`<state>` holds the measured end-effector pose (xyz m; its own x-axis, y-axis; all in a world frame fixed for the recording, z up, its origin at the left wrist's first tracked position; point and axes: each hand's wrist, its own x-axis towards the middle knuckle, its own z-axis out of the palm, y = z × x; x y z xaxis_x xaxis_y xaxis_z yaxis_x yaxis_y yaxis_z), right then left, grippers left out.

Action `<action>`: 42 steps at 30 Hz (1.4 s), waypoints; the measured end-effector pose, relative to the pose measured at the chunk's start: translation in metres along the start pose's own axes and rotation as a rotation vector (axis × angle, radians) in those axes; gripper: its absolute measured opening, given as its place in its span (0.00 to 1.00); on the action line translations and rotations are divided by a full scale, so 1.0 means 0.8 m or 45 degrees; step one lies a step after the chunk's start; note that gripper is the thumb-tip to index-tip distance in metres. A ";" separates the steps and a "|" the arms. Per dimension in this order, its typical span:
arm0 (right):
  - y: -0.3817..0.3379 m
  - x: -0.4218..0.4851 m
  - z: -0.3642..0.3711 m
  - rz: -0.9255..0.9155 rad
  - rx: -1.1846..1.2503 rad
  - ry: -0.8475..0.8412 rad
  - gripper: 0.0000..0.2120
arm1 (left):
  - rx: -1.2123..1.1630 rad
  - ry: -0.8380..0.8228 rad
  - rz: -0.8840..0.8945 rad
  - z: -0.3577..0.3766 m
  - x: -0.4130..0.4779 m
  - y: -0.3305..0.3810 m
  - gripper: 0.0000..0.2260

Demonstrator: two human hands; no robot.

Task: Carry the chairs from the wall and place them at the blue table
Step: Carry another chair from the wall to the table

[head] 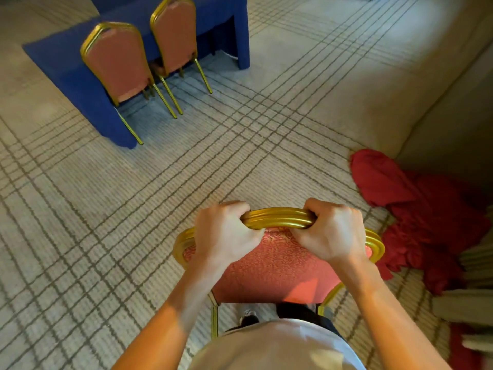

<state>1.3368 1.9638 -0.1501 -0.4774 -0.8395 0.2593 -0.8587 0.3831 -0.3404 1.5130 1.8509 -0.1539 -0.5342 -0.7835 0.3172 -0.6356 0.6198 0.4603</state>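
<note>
Gripping the gilt top rail [280, 218] of a banquet chair [277, 265] at 6 o'clock, the left hand [226, 231] and right hand [330, 231] each curl their fingers tightly round the frame. This is probably a two-handed hold that balances the weight for carrying. The seat and most of the legs are hidden under the backrest and the person's pale shirt [277, 348], so I cannot tell whether the feet clear the patterned carpet [240, 145]. A crumpled red cloth [426, 209] lies at 3 o'clock, partly cut off. Well apart at 11 o'clock, two matching chairs [117, 65] stand tucked against the blue table [53, 57], whose top is cropped.
</note>
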 end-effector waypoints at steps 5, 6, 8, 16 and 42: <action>0.037 0.079 0.016 -0.005 0.026 0.001 0.15 | 0.005 -0.012 0.091 0.038 0.084 -0.003 0.19; 0.047 0.096 0.020 -0.010 0.031 0.000 0.15 | -0.002 -0.024 0.095 0.047 0.100 -0.002 0.19; 0.066 0.135 0.031 -0.029 0.040 -0.001 0.16 | 0.013 -0.024 0.097 0.066 0.135 -0.001 0.19; 0.141 0.286 0.043 -0.131 0.122 -0.058 0.17 | 0.022 -0.028 -0.002 0.126 0.271 0.026 0.17; 0.159 0.696 0.154 -0.300 0.119 -0.028 0.18 | 0.009 -0.039 -0.016 0.218 0.648 -0.089 0.21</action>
<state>0.9846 1.4981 -0.1605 -0.2609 -0.9100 0.3222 -0.9244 0.1393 -0.3550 1.1839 1.4079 -0.1669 -0.5431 -0.7895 0.2859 -0.6460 0.6104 0.4583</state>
